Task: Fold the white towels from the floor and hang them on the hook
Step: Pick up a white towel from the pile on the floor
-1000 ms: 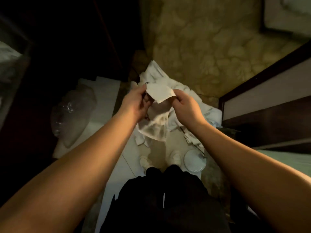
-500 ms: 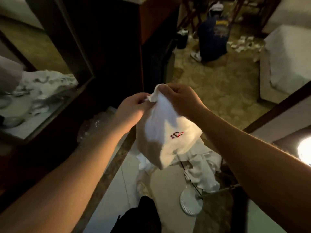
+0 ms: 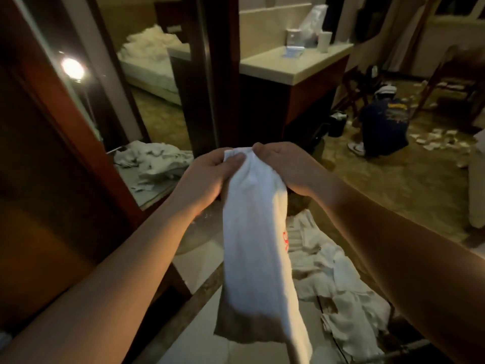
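A folded white towel (image 3: 256,248) with a small red logo on its right edge hangs lengthwise in front of me. My left hand (image 3: 204,177) pinches its top left corner between thumb and fingers. My right hand (image 3: 286,166) grips the top right part, fingers curled over the cloth. Below, a heap of crumpled white towels (image 3: 333,279) lies on the floor at the right. No hook shows in the view.
A dark wooden door frame (image 3: 86,143) with a mirror stands at the left, reflecting towels and a lamp. Ahead stands a counter (image 3: 294,67) with small items. A person (image 3: 383,124) crouches on the carpet at the back right among scattered papers.
My view has risen from the floor toward the room. Both hands lifted the towel higher, and it now hangs as a long narrow strip instead of a bunched cloth.
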Available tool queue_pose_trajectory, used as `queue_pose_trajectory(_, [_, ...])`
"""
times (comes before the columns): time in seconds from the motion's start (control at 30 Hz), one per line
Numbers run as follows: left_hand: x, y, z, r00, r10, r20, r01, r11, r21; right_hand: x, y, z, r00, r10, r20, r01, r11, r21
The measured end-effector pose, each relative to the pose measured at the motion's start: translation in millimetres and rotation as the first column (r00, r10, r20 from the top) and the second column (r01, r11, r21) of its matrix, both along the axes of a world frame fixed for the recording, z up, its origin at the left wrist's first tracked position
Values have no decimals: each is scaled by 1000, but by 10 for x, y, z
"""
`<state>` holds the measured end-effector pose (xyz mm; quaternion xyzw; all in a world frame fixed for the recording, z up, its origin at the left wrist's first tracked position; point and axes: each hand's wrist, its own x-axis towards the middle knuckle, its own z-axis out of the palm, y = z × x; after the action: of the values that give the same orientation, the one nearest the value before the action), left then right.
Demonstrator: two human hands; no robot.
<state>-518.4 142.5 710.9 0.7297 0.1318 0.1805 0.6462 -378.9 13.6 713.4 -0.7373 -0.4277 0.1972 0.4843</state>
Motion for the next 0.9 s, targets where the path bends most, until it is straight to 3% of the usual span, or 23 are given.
queue_pose_trajectory(0.13, [-689, 208, 165, 996, 90, 21, -87, 991, -102, -518, 310, -11, 963, 232, -136, -230, 973, 28])
queue_pose_trajectory(0.23, [-1308, 347, 236, 991, 135, 24, -131, 983, -132, -943, 511, -192, 936, 348, -46, -351, 929, -118])
queue_pose_trajectory(0.53, [-3457, 1020, 309, 951, 308, -14, -308, 949, -66, -2423, 1170, -559, 866, 456, 204, -309, 810, -498])
queue_pose_trajectory(0.73, [-4657, 1479, 555, 882, 470, 15, -470, 883, -18, -3230, 1657, -758, 623, 625, 470, -179, 700, -692])
queue_pose_trajectory(0.9, [-5449, 1732, 732, 823, 566, 41, -567, 824, 2, -3626, 1980, -870, 723, 518, 457, -183, 781, -597])
